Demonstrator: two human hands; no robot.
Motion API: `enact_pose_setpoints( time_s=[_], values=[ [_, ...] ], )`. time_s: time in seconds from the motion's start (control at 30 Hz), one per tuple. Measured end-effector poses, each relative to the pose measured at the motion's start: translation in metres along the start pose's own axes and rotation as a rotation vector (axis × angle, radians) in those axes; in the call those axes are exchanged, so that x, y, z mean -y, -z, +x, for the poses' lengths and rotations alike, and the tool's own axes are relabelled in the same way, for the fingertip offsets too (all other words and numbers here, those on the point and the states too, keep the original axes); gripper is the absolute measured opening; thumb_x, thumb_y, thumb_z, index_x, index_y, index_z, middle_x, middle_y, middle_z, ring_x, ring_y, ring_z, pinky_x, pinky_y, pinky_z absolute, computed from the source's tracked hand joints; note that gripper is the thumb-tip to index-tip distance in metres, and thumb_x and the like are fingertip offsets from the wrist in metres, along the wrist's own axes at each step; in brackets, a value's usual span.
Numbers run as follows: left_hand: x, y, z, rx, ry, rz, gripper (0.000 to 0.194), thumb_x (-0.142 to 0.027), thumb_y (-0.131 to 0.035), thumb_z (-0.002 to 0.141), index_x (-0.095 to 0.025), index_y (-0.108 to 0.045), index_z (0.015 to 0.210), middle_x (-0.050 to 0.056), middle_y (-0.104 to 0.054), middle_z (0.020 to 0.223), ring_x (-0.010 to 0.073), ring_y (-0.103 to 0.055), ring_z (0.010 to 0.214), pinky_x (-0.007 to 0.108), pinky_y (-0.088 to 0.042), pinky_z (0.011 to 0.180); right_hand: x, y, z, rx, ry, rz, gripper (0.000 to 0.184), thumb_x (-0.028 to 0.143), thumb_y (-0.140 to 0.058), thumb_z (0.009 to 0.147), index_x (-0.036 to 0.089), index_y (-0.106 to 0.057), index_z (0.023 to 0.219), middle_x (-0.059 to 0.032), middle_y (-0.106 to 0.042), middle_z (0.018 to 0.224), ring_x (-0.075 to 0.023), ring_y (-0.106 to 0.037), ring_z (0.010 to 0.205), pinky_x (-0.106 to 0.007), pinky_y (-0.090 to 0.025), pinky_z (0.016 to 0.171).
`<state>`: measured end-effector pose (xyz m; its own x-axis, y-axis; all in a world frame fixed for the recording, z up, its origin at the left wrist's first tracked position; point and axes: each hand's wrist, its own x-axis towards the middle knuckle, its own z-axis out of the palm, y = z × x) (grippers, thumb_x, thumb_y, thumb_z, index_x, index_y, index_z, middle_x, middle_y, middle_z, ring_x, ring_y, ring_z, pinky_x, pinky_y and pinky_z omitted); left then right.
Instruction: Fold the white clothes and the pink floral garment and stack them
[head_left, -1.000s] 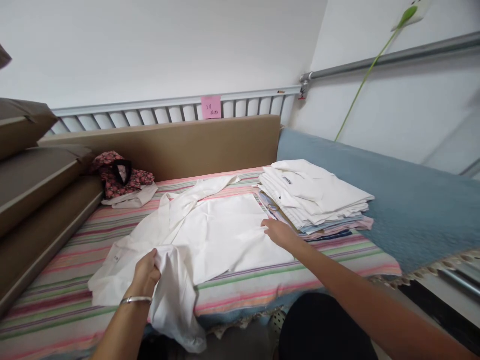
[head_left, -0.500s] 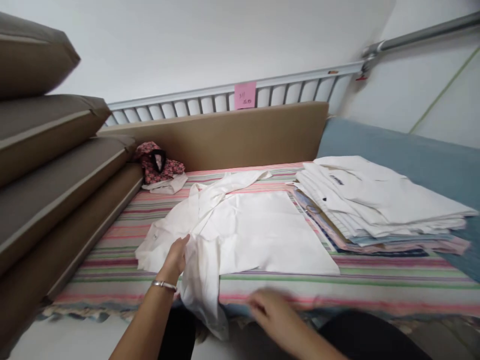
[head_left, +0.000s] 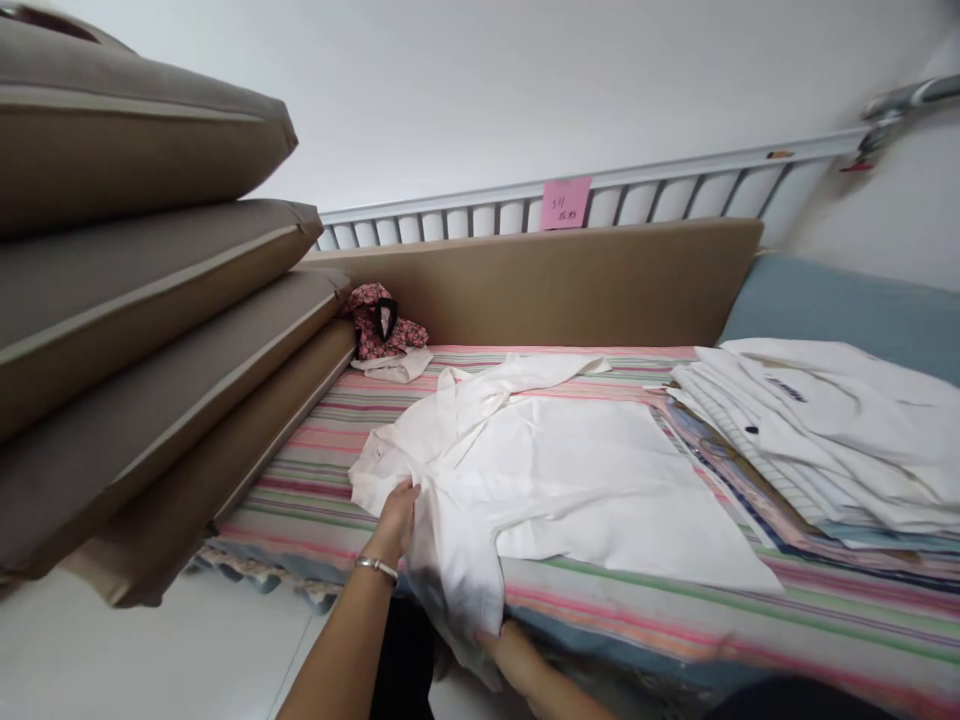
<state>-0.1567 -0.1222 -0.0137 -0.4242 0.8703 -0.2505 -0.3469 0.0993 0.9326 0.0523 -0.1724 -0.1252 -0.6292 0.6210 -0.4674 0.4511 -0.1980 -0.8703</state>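
Note:
A white shirt lies spread over the striped bed sheet, its collar end toward the left and its hem toward the right. One sleeve stretches along the far side; the near sleeve hangs over the bed's front edge. My left hand, with a silver bracelet on its wrist, pinches the cloth at the near shoulder. Lower down, my right hand has the near sleeve between its fingers, partly hidden by the cloth.
To the right rises a stack of folded clothes, mostly white on top. Thick brown cushions are piled at the left. A crumpled floral garment sits behind the shirt, before a brown panel bearing a pink note.
My right hand has come left and closed on the near sleeve, drawing creases across the shirt. My left hand still grips the shoulder. The view has shifted left.

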Motion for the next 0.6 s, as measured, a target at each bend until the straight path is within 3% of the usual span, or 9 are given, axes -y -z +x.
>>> enact_pose_setpoints(
  time_s=[0.07,0.17,0.23,0.33,0.47,0.6],
  values=[
    [0.002,0.003,-0.001,0.001,-0.011,0.022,0.019,-0.02,-0.06,0.068,-0.015,-0.061,0.086,0.011,-0.069,0.092,0.0205,-0.064,0.092,0.033,-0.047,0.088,0.006,0.004,-0.014,-0.094,-0.002,0.009,0.041,0.057,-0.055,0.062,0.028,-0.07,0.087,-0.0034,-0.07,0.102,-0.037,-0.055,0.11,-0.045,-0.039,0.096],
    [0.003,0.011,-0.002,-0.029,-0.026,0.097,0.026,-0.023,-0.059,0.068,-0.015,-0.061,0.092,0.01,-0.069,0.086,0.0213,-0.065,0.085,0.034,-0.049,0.081,0.036,0.024,-0.05,-0.076,0.131,0.188,0.049,0.058,-0.058,0.066,0.019,-0.069,0.093,-0.0067,-0.07,0.102,-0.0316,-0.058,0.108,-0.041,-0.039,0.098],
    [0.001,0.018,-0.002,-0.073,-0.06,0.175,0.028,-0.025,-0.056,0.07,-0.014,-0.06,0.096,0.01,-0.069,0.085,0.0217,-0.065,0.081,0.036,-0.05,0.077,0.072,0.046,-0.075,-0.037,0.174,0.367,0.048,0.056,-0.059,0.071,0.018,-0.067,0.1,-0.0075,-0.069,0.105,-0.0278,-0.058,0.107,-0.04,-0.039,0.1],
    [-0.007,0.032,0.001,-0.172,-0.173,0.337,0.028,-0.023,-0.051,0.072,-0.014,-0.059,0.097,0.011,-0.067,0.092,0.0229,-0.063,0.086,0.038,-0.048,0.081,0.138,0.084,-0.098,0.031,0.089,0.493,0.043,0.049,-0.063,0.073,0.017,-0.065,0.1,-0.0106,-0.07,0.101,-0.0254,-0.064,0.097,-0.04,-0.045,0.093],
    [-0.024,0.049,0.007,-0.238,-0.352,0.598,0.044,-0.004,-0.052,0.061,-0.017,-0.06,0.103,0.011,-0.06,0.115,0.0242,-0.05,0.114,0.037,-0.032,0.103,0.199,0.127,-0.091,0.117,0.0,0.347,0.036,0.038,-0.07,0.068,0.012,-0.065,0.093,-0.0109,-0.071,0.091,-0.0204,-0.066,0.087,-0.035,-0.048,0.087],
    [-0.031,0.057,0.009,-0.169,-0.408,0.831,0.049,0.001,-0.055,0.056,-0.02,-0.065,0.1,0.01,-0.065,0.107,0.0253,-0.052,0.109,0.037,-0.032,0.102,0.223,0.149,-0.069,0.099,-0.121,0.101,0.033,0.037,-0.072,0.066,0.014,-0.065,0.089,-0.0095,-0.07,0.09,-0.0192,-0.066,0.083,-0.031,-0.052,0.077]
  ],
)
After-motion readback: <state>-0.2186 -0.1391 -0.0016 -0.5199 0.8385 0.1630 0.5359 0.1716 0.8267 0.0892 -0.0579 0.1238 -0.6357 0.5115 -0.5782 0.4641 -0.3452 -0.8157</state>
